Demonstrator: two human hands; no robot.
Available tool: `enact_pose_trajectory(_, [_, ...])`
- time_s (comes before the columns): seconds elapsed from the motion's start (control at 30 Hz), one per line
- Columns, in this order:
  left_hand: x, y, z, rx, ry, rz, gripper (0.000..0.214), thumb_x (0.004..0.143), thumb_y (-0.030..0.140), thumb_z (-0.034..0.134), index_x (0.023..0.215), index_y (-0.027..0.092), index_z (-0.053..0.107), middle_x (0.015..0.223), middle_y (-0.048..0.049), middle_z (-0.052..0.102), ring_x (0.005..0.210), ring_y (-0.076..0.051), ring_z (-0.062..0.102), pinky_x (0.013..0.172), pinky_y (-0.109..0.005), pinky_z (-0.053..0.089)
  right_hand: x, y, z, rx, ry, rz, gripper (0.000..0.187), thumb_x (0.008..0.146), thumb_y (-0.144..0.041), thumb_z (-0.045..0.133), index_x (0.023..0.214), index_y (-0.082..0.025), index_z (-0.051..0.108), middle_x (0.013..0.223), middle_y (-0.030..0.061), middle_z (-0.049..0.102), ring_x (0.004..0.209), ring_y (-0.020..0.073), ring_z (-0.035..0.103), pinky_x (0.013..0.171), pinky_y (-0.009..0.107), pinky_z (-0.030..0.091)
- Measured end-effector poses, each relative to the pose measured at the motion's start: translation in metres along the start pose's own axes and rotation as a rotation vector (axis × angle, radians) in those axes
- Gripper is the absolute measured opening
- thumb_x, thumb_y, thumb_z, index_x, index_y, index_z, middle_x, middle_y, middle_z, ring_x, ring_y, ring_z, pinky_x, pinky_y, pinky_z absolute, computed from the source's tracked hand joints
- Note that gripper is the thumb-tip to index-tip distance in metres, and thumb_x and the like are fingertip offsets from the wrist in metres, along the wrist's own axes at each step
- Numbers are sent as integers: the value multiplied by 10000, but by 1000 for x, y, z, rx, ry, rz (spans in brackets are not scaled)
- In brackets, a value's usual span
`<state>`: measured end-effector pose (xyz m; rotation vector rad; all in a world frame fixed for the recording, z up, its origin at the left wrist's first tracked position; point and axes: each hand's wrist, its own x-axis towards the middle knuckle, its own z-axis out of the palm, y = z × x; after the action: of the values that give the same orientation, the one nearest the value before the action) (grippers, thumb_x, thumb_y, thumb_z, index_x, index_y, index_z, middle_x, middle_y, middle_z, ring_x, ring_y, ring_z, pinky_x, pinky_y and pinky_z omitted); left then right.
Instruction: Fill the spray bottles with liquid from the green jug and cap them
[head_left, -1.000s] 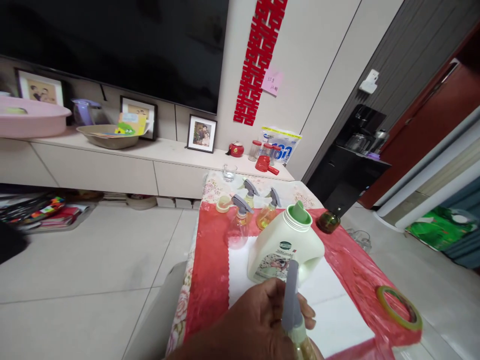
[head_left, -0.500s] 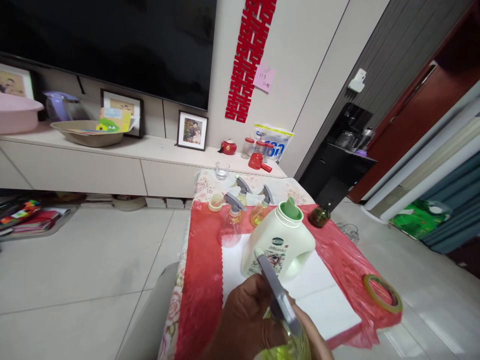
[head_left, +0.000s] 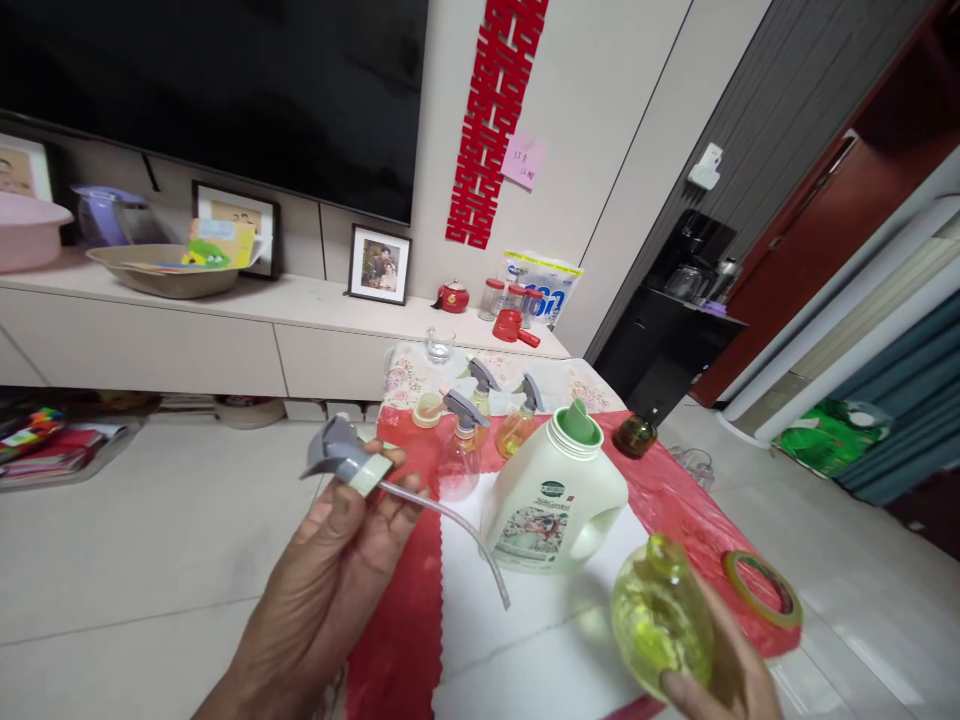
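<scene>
Between the fingers of my left hand [head_left: 337, 560] is a grey spray nozzle [head_left: 346, 458], its clear dip tube [head_left: 457, 520] pointing down to the right. My right hand [head_left: 724, 650] is wrapped around an uncapped clear bottle [head_left: 660, 620] with yellow liquid in it. Between the hands stands a large pale green detergent jug [head_left: 553, 500] with an open green spout. Behind it are a pink spray bottle [head_left: 460, 465], an amber-yellow one [head_left: 516, 430] and a further spray bottle [head_left: 481, 385], all with grey nozzles. A pale green cap [head_left: 427, 408] lies beside them.
White paper [head_left: 495, 640] covers part of the red table sheet [head_left: 397, 600]. A tape roll [head_left: 762, 588] lies at the right edge, with a dark bottle [head_left: 636, 434] behind. A glass cup [head_left: 440, 344] is at the far end, before a low cabinet [head_left: 322, 350].
The spray nozzle has come off the yellow bottle. My left hand has carried it left and up, while my right hand has taken the bottle to the right.
</scene>
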<state>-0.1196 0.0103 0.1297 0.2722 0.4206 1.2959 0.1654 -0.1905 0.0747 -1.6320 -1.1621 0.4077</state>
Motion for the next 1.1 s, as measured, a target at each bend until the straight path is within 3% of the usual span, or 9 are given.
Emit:
enact_pose_trajectory(0.1, [-4,-10,-13,89,-11,-133,495,572,270,965,1008,237,733,1005,-22,748,845,-177,711,778,-278,630,45,-32,-23,-277,62,-141,804,841,-493,706,1535,-244,385,1431,130,525,1229,343,585,916,397,594])
enact_pose_trajectory(0.2, [-9,-23,-24,193,-52,-240,471,615,327,945,1020,198,742,1033,-59,737,848,-176,698,793,-276,612,92,-68,-37,-634,64,-402,764,837,-544,710,1503,-299,428,1403,81,540,1201,319,586,908,424,579])
enact_pose_trajectory(0.3, [-9,-33,-34,255,-110,-282,486,639,361,928,1050,180,742,1059,-85,723,823,-173,683,771,-273,591,126,-98,-43,-815,8,-629,673,908,-520,635,1505,-299,418,1371,83,533,1203,284,557,936,419,538])
enact_pose_trajectory(0.4, [-6,-38,-41,287,-134,-300,459,683,393,899,1068,199,742,1087,-85,710,842,-176,672,782,-285,574,146,-115,-48,-950,-62,-764,646,938,-518,587,1509,-274,408,1332,107,528,1176,288,539,927,447,511])
enact_pose_trajectory(0.53, [-3,-42,-48,303,-133,-329,443,672,415,904,1038,214,755,1076,-76,707,848,-176,666,772,-286,559,162,-130,-50,-1098,-163,-883,623,955,-514,556,1495,-233,425,1288,138,524,1115,299,522,887,468,500])
enact_pose_trajectory(0.7, [-5,-43,-47,321,-162,-354,443,681,430,895,1050,225,760,1097,-71,711,862,-171,664,784,-285,556,171,-155,-44,-1264,-250,-939,549,959,-367,525,1473,-197,435,1300,154,518,1121,305,496,881,461,494])
enact_pose_trajectory(1.1, [-10,-45,-40,334,-133,-364,367,700,398,887,1000,227,764,1035,-53,721,818,-156,661,745,-271,551,188,-193,-29,-1564,-286,-1125,528,910,-125,466,1409,-297,485,1338,114,506,1231,329,461,825,417,428])
